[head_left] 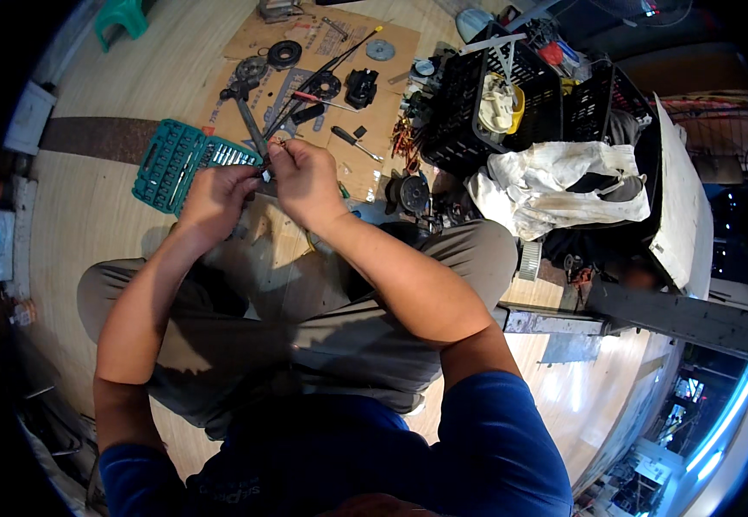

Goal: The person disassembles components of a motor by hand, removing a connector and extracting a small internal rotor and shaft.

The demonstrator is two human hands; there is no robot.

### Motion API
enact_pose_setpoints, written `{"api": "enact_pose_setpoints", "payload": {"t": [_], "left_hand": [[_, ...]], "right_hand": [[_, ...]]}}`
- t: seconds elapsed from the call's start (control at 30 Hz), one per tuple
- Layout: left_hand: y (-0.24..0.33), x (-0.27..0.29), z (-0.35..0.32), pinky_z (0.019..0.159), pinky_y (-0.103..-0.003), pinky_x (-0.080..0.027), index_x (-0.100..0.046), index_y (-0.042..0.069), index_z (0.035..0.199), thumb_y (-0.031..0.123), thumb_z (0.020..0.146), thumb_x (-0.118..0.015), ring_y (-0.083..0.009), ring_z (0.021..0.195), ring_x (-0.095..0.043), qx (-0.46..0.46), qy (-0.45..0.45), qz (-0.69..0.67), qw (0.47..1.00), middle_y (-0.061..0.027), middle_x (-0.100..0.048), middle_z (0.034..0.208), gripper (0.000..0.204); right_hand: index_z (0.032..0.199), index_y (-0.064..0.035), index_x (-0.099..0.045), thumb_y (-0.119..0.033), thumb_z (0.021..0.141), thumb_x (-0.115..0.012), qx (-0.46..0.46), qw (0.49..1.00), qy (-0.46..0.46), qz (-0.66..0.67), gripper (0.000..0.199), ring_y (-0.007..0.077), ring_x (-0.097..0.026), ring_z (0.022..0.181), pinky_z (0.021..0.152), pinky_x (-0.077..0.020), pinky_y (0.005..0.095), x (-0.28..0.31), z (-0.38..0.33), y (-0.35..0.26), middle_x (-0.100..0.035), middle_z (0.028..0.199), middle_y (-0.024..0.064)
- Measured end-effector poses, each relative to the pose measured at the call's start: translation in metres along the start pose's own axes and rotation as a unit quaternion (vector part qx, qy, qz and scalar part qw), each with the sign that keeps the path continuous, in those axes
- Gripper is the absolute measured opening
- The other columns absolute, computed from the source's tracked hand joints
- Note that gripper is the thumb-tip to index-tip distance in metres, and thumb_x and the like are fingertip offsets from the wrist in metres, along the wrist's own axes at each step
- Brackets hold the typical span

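My left hand [216,200] and my right hand [307,179] meet in front of my knees, with the fingers of both pinched round a small dark and whitish part [265,174]. It is too small and too covered by the fingers to name. Just past my left hand lies an opened green socket set case [165,164] with rows of metal sockets. A hammer [248,114] lies beyond my fingers, its handle pointing toward them. Right of it are a red-handled screwdriver [307,98] and another screwdriver [350,141] with a dark handle.
Flat cardboard [404,52] bears a black ring [284,54], a grey disc [380,49] and a black block-shaped part [361,88]. Black plastic crates [456,112] stand to the right, with a whitish cloth [564,185] before them. A green stool [121,17] is at the far left.
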State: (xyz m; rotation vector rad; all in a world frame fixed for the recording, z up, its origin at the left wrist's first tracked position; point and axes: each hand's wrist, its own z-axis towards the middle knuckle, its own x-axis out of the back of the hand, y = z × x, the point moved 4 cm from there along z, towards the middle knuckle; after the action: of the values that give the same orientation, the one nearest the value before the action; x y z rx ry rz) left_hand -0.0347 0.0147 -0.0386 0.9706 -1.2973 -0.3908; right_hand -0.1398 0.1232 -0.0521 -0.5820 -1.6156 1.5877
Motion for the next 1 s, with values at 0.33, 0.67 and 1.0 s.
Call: {"api": "enact_pose_setpoints", "payload": {"t": [0.33, 0.67, 1.0], "left_hand": [[0.002, 0.006, -0.002, 0.059, -0.028, -0.046, -0.064, -0.003, 0.092, 0.014, 0.095, -0.054, -0.0104, 0.063, -0.058, 0.138, -0.128, -0.222, 0.957, -0.0031, -0.062, 0.071, 0.021], [0.010, 0.007, 0.000, 0.060, -0.032, -0.045, -0.064, 0.000, 0.092, 0.015, 0.092, -0.057, -0.0191, 0.061, -0.058, -0.018, -0.017, -0.006, 1.000, -0.0141, -0.059, 0.068, 0.016], [0.004, 0.009, 0.002, 0.067, -0.043, -0.048, -0.064, 0.001, 0.089, 0.013, 0.084, -0.065, -0.0385, 0.075, -0.061, -0.069, 0.081, 0.117, 0.987, -0.0193, -0.063, 0.080, 0.013]], "right_hand": [[0.082, 0.0023, -0.062, -0.014, 0.093, -0.058, -0.063, 0.989, -0.046, 0.128, 0.020, 0.0103, -0.047, 0.060, 0.057, -0.0415, 0.0300, 0.006, 0.004, -0.017, -0.054, 0.061, 0.0065], [0.085, 0.0031, -0.064, -0.017, 0.094, -0.058, -0.079, 0.988, -0.055, 0.119, 0.023, 0.0077, -0.046, 0.062, 0.056, -0.0396, 0.0265, 0.004, 0.010, -0.008, -0.057, 0.066, 0.0005], [0.084, 0.0041, -0.067, -0.019, 0.093, -0.059, -0.101, 0.994, -0.014, 0.036, 0.026, 0.0101, -0.046, 0.058, 0.055, -0.0408, 0.0297, 0.005, 0.006, 0.003, -0.055, 0.058, 0.0088]]}}
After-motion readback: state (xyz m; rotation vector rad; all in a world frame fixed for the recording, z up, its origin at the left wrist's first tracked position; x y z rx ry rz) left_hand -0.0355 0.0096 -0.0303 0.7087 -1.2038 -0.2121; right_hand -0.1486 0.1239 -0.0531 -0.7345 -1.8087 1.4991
